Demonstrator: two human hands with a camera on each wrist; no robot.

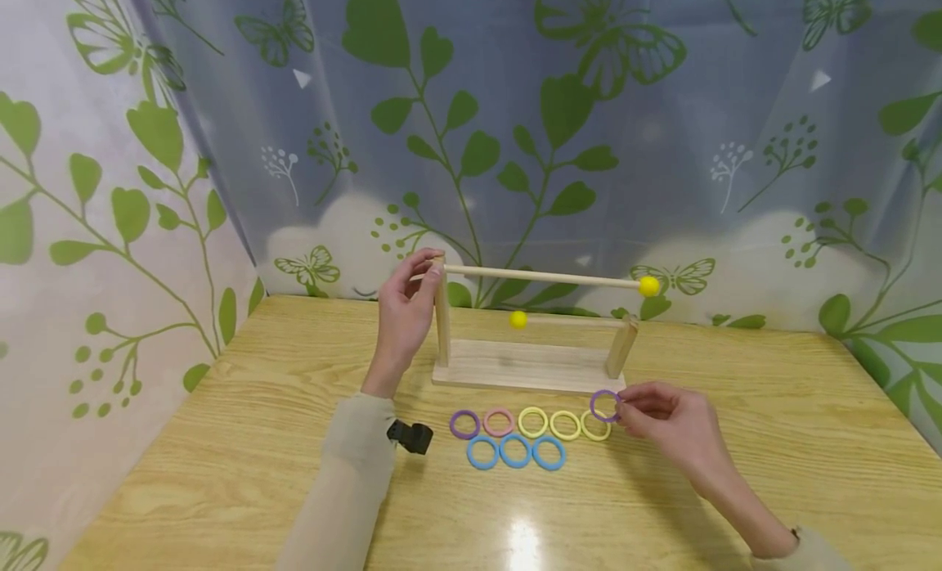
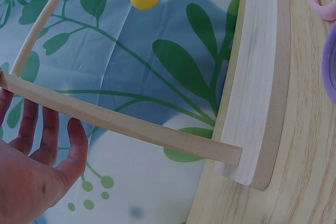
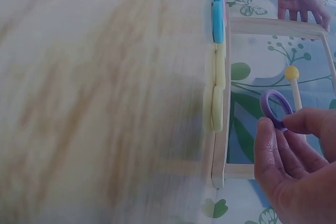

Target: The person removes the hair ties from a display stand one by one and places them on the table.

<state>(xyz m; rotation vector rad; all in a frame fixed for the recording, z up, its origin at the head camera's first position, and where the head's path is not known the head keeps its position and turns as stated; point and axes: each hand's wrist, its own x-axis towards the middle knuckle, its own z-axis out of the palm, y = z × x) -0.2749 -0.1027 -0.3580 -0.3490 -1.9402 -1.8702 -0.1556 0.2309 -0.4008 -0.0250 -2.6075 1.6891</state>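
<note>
A wooden stand (image 1: 526, 365) has a tall left post (image 1: 442, 321) and a shorter right post (image 1: 622, 348). My left hand (image 1: 407, 305) grips the top of the tall post, thumb in front; the left wrist view shows its fingers (image 2: 50, 135) against the wood. From that post an upper rod (image 1: 545, 276) runs right to a yellow ball (image 1: 648, 286). The lower rod (image 1: 574, 321) points left from the short post, tipped with another yellow ball (image 1: 518, 319). Between thumb and fingertips, my right hand (image 1: 680, 432) pinches a purple ring (image 3: 265, 103), raised in front of the short post.
In front of the stand lie loose rings: a purple one (image 1: 453, 424), a pink one (image 1: 486, 422), three yellow ones (image 1: 521, 422) and three blue ones (image 1: 471, 452) nearer me. A patterned curtain (image 1: 471, 105) hangs behind the wooden table (image 1: 294, 350).
</note>
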